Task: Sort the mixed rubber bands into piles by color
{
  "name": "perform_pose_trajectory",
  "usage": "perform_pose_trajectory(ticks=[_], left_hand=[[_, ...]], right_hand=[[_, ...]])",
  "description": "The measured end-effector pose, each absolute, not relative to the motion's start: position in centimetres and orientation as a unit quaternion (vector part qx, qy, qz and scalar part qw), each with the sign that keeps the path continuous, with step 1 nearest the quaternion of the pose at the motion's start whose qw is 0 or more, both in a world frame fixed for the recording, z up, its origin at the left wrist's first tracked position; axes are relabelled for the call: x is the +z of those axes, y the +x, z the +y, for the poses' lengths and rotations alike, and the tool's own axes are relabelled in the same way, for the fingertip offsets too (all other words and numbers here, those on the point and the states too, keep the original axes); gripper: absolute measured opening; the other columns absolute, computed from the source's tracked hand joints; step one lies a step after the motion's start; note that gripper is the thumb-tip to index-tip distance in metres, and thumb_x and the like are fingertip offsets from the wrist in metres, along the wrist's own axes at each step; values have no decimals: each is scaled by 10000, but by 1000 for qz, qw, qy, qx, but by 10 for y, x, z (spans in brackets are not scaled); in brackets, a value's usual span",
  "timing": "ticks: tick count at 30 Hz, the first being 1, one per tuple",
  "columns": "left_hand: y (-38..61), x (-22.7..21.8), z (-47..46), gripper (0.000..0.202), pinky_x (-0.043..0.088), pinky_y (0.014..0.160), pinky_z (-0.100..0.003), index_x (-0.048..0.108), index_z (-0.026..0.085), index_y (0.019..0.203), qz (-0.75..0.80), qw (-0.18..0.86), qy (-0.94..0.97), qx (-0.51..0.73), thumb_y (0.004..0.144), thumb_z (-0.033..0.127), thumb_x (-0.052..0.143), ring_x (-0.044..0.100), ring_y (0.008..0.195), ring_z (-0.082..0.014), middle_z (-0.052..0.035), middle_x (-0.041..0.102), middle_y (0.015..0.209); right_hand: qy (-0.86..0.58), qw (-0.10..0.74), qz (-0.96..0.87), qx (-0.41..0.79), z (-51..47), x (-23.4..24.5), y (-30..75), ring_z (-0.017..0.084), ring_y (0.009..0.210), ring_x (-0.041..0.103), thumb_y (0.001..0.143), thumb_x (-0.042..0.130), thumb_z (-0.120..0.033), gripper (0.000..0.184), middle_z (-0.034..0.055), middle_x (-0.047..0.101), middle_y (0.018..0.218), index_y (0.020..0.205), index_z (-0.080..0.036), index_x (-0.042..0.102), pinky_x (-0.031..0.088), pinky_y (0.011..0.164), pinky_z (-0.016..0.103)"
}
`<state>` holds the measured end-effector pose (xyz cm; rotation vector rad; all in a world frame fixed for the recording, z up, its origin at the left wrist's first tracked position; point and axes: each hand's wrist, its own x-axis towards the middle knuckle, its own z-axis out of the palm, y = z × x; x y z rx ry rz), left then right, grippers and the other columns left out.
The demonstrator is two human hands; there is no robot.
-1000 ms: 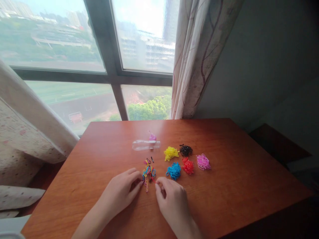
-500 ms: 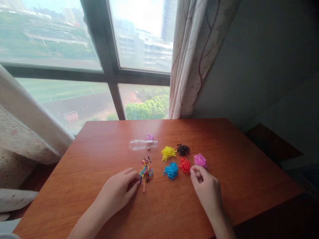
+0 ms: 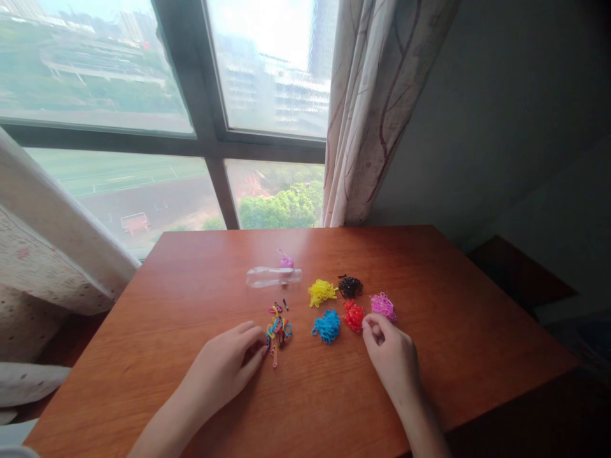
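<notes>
On the wooden table [image 3: 191, 280] lies a small mixed pile of coloured rubber bands [image 3: 278, 329]. My left hand [image 3: 224, 372] rests flat beside it, fingers loosely spread, fingertips touching the pile's left edge. To the right lie sorted heaps: yellow [image 3: 321, 292], black [image 3: 351, 286], blue [image 3: 327, 326], red [image 3: 353, 314] and pink [image 3: 382, 306]. My right hand [image 3: 389, 353] is pinched closed, its fingertips at the red heap's right edge; what they hold is too small to see.
A clear plastic container [image 3: 273, 277] lies on its side behind the mixed pile, with a small pink piece [image 3: 286, 261] just beyond it. A patterned curtain [image 3: 377, 108] hangs at the table's far edge by the window [image 3: 267, 76]. Bedding [image 3: 33, 267] is at the left.
My right hand has moved from the mixed pile rightward to the red heap, still pinched. My left hand has stayed at the mixed pile.
</notes>
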<state>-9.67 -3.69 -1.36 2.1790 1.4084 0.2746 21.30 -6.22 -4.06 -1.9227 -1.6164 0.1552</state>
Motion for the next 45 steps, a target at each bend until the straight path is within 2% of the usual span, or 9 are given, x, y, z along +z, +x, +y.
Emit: perform_pose_trajectory(ticks=[10, 19, 27, 33, 39, 45], left_hand=[[-95, -10, -39, 231, 427, 697, -229, 643, 248, 899, 521, 260, 807, 95, 948, 273, 418, 621, 807, -160, -9, 649, 893], [-95, -17, -50, 213, 433, 717, -233, 632, 259, 935, 524, 235, 812, 99, 944, 251, 420, 621, 838, -163, -14, 635, 923], [-90, -19, -49, 199, 439, 714, -241, 624, 264, 948, 539, 237, 803, 97, 958, 297, 428, 621, 816, -165, -10, 623, 909], [-85, -19, -48, 228, 443, 735, -260, 603, 295, 1081, 554, 226, 795, 99, 969, 308, 405, 639, 869, -182, -13, 628, 966], [-83, -18, -60, 202, 426, 680, -247, 585, 247, 888, 566, 227, 787, 92, 964, 325, 415, 626, 806, -167, -4, 612, 894], [-81, -18, -72, 210, 439, 707, -250, 590, 246, 875, 557, 237, 791, 88, 964, 300, 407, 620, 826, -163, -8, 611, 913]], right_hand=[[-700, 315, -637, 67, -72, -36, 197, 153, 519, 569, 952, 441, -406, 327, 14, 619, 606, 800, -217, 660, 377, 543, 238], [-597, 319, -724, 130, -81, -48, 139, 133, 595, 610, 935, 470, -195, 198, -10, 647, 671, 833, -216, 639, 367, 598, 217], [-583, 293, -743, 149, -82, -49, 120, 141, 628, 589, 911, 464, -151, 191, -21, 626, 675, 803, -223, 605, 313, 600, 238], [-580, 288, -747, 151, -84, -48, 120, 146, 655, 581, 901, 465, -129, 189, -22, 621, 693, 798, -223, 591, 303, 617, 253], [-575, 297, -750, 139, -84, -51, 120, 141, 639, 566, 895, 481, -126, 177, -27, 612, 684, 779, -224, 572, 284, 604, 256], [-572, 300, -750, 146, -84, -54, 121, 150, 641, 552, 900, 474, -135, 174, -26, 596, 679, 781, -228, 560, 268, 602, 278]])
